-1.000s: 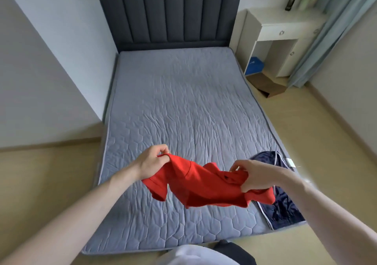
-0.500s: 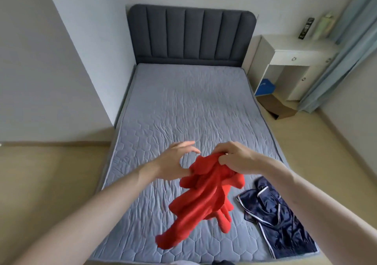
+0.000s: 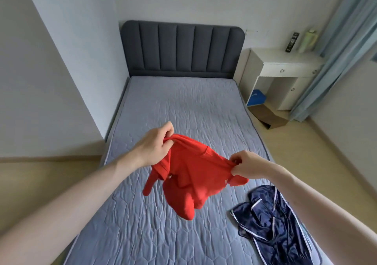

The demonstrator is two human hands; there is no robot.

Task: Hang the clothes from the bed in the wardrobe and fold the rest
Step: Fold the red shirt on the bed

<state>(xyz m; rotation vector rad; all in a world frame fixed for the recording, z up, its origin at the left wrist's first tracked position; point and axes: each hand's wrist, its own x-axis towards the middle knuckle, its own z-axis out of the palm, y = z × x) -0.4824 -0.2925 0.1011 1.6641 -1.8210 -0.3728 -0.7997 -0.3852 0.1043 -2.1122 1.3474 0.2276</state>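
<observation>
Red shirt (image 3: 193, 175) held above the bed (image 3: 183, 105).
We pinch it with left hand (image 3: 154, 145) and right hand (image 3: 245, 163); navy garment (image 3: 271, 222) lies at the bed's near right corner.

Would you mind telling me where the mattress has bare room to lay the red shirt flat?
The mattress lies bare from the headboard down to the hands. Only the near right corner is crowded, by the navy garment.

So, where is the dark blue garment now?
The dark blue garment lies crumpled on the bed, lower right in the head view, near the mattress edge under the right forearm.
</observation>
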